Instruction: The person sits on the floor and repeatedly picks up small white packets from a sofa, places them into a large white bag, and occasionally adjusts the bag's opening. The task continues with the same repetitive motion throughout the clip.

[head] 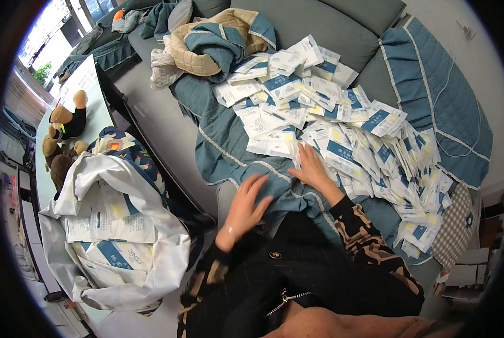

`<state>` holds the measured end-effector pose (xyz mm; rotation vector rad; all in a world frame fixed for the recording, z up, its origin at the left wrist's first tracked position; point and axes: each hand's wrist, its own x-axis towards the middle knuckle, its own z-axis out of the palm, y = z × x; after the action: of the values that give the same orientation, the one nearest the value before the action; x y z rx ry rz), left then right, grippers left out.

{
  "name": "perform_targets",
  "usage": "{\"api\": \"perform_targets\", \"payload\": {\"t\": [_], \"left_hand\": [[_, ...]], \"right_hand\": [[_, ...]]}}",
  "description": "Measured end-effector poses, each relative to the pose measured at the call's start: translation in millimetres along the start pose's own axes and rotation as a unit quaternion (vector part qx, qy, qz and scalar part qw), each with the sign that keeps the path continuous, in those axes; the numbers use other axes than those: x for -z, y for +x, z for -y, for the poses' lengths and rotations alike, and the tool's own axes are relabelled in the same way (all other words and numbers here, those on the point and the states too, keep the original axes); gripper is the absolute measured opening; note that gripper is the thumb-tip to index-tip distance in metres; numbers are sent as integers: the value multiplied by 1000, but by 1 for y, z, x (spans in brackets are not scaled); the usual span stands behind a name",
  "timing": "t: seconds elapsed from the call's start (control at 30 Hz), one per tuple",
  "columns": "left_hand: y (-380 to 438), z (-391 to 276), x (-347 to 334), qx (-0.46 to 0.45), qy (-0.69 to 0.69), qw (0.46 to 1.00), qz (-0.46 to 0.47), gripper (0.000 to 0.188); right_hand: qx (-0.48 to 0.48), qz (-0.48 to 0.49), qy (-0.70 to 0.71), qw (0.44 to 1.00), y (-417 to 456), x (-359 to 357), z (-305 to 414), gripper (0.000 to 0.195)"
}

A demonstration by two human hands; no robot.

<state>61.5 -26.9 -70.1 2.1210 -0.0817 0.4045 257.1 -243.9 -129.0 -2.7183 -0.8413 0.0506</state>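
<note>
Many flat white packets with blue and yellow print (340,154) lie heaped on a blue quilted sofa cover (226,156). My right hand (315,171) rests at the near edge of the heap, fingertips against a packet, thumb spread away. Slightly blurred, my left hand (245,207) hovers over the cover's near edge with its fingers apart and nothing in it. To the left gapes a bag with a white lining (171,249) and a dark patterned outside. Similar packets (116,253) are stacked within it.
A glass-topped table (45,126) bears several brown stuffed toys (68,122) beside the bag. At the back, a rumpled beige and blue quilt (218,46) lies next to a white plastic bag (163,67). A checked cushion (452,228) and a thin white cable (438,99) are on the right.
</note>
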Motion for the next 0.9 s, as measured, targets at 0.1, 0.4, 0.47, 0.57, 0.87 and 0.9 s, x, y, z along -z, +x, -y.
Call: {"api": "perform_targets", "payload": {"t": [0.1,0.4,0.47,0.57,0.87,0.9], "left_hand": [[23,76,-54,-13,149,986,72,68],[4,70,-45,44,55,996,50,74],[8,14,-21,29,19,998,-61,79],[-9,-48,26,5,-9,980,-198,99],[-123,-154,152,-112,-18,917,-382,81],[-140,-167,177,-92,75,938,-327,74]], "right_hand": [[-17,0,0,1000,-17,-35,-22,85],[15,-242,232,942,-54,71,34,12],[-17,-159,413,897,-63,106,49,11],[70,-34,561,824,-70,163,90,15],[210,217,737,605,-86,123,210,99],[237,142,681,679,-86,115,229,80]]}}
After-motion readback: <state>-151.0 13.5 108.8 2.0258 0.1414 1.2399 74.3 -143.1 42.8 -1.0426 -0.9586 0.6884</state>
